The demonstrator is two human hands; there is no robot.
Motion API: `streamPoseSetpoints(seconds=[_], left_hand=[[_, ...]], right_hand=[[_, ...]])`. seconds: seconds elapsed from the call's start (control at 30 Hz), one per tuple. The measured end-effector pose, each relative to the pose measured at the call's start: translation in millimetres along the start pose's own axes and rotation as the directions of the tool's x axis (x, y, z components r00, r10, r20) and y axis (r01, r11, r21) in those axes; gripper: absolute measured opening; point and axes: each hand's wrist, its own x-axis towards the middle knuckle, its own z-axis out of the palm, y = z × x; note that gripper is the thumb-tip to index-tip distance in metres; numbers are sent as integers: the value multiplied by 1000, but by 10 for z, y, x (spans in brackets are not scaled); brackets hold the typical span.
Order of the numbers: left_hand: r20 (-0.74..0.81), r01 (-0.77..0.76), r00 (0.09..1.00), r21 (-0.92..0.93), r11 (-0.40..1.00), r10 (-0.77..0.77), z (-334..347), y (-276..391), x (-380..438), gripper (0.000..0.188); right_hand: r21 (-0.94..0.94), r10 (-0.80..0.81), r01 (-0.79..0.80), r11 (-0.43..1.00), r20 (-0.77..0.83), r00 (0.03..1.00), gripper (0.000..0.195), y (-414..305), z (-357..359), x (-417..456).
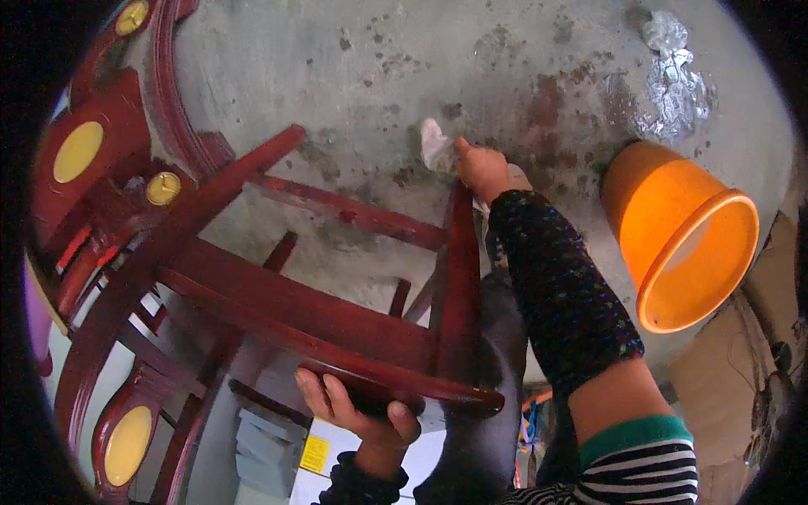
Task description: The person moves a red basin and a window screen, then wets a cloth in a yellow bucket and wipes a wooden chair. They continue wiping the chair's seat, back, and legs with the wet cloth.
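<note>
A dark red lacquered wooden chair (303,303) lies tipped in front of me, its legs pointing toward the upper part of the view. My left hand (363,410) is under the front edge of its seat, fingers spread against the wood. At the end of the chair's right leg is my right hand (483,170), its fingers closed on a whitish cloth or paper piece (435,146). The part of that piece inside the fist is hidden. A dark sequined sleeve cover runs along my right forearm.
An orange plastic bucket (669,240) lies on its side at the right, near crumpled clear plastic (675,88). Flattened cardboard (719,385) is at the lower right. More red wooden chair parts with yellow ovals (79,151) crowd the left. Dark spots mark the concrete floor (379,76).
</note>
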Motion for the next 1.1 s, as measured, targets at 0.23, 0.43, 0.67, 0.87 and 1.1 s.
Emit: streamPoseSetpoints(seconds=[0.23, 0.43, 0.67, 0.87, 1.1], left_hand=[[-138, 6, 990, -86, 996, -18, 77, -39, -24, 58], [-211, 41, 974, -179, 983, -79, 51, -19, -33, 52], [-384, 373, 674, -560, 739, -631, -858, -921, -95, 54], [-602, -42, 575, -699, 714, -555, -2485, -1757, 1160, 47], [-301, -157, 718, -949, 275, -627, -2644, -1738, 1391, 27]], right_hand=[[-163, 145, -115, 980, 188, 971, 26, 71, -497, -705], [-149, 78, -43, 988, 239, 968, 26, -316, -1512, -1499], [241, -503, 476, 846, 64, 862, 33, -1313, -2445, -2238], [194, -426, 404, 894, 87, 901, 38, -1403, -2271, -2466], [286, -304, 285, 915, 23, 952, 41, -1468, -1613, -3032]])
